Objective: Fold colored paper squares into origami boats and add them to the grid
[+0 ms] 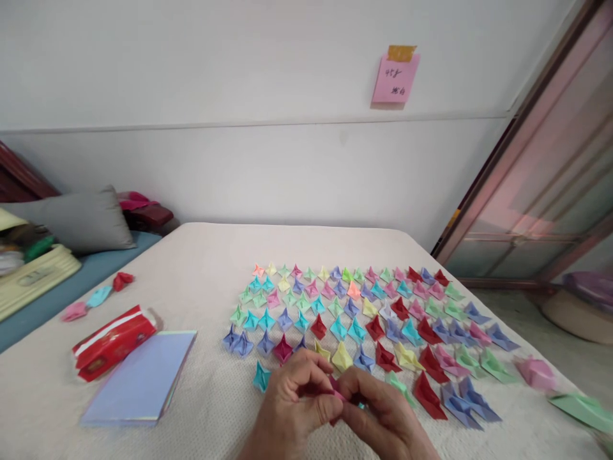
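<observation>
My left hand and my right hand meet near the front of the table, both pinching a small piece of folded pink paper. Most of that paper is hidden by my fingers, so its full shape does not show. Just beyond my hands stand rows of small folded paper boats in red, blue, green, yellow, pink and turquoise. A turquoise paper boat sits close to the left of my left hand. To the right of my right hand lies a dark red paper boat.
A stack of coloured paper sheets lies at the left, with a red packet beside it. Several folded pieces rest farther left. A pink folded piece sits near the right edge. A pink note is taped to the wall.
</observation>
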`<state>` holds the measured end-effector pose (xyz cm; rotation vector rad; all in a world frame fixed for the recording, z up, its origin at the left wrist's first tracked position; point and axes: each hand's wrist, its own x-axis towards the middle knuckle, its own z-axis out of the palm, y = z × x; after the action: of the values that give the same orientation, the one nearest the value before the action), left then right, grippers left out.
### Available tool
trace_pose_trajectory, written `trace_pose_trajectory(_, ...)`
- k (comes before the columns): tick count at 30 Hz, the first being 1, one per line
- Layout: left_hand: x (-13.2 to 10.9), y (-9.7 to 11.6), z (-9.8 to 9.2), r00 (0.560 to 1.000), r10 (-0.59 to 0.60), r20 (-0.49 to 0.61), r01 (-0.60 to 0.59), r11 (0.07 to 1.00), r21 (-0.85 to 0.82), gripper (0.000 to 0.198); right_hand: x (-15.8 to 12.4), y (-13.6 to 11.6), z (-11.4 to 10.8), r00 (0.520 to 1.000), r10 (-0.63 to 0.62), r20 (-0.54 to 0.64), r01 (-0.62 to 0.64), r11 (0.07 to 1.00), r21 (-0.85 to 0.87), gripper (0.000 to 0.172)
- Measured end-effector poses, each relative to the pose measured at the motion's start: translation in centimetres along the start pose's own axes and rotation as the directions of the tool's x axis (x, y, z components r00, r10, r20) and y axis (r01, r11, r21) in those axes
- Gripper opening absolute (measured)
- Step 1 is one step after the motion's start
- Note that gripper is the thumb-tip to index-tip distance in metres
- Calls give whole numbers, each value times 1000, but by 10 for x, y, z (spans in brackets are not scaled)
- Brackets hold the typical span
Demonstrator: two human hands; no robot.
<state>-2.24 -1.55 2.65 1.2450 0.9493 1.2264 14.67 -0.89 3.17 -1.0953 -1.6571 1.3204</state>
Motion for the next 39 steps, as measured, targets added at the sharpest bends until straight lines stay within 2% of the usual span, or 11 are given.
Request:
trace_pose_trajectory(5, 1, -3, -2, 993, -86, -82, 84, 996, -35, 28, 2, 2, 3, 998, 59, 22, -61, 994, 90, 26)
trace_pose_trajectory(10, 4, -3, -5, 991, -130, -27, 128, 991, -48, 33, 5, 6, 3, 992, 84, 99, -111, 945, 307, 35)
trace_pose_trajectory(13, 4, -1, -6, 988, -151, 6, 151, 987, -55, 30, 5, 10, 2, 991, 112, 79, -134, 899, 417, 32)
trace_pose_trajectory(16, 4, -1, -5, 988, -155, 3, 155, 988, -23, 30, 5, 14, 2, 989, 133, 59, -146, 879, 453, 31)
trace_pose_trajectory(21, 3, -4, -2, 990, -137, 25, 138, 990, -19, 20, 6, 14, 3, 988, 146, 47, -152, 878, 454, 28)
trace_pose_trajectory(26, 3, -7, -2, 990, -132, -46, 132, 991, -6, 13, 7, 10, 4, 989, 149, 23, -144, 893, 426, 26)
trace_pose_trajectory(32, 7, 5, -3, 990, -126, -58, 134, 980, 145, 16, 10, 18, 5, 985, 163, -50, -126, 893, 431, 21)
trace_pose_trajectory(36, 6, 7, 0, 989, -86, -123, 114, 963, 243, 18, 9, 20, 11, 984, 141, -107, -97, 936, 337, 18)
trace_pose_trajectory(39, 5, 4, 2, 990, -68, -126, 101, 956, 277, 21, 8, 19, 16, 978, 134, -161, -89, 961, 261, 17)
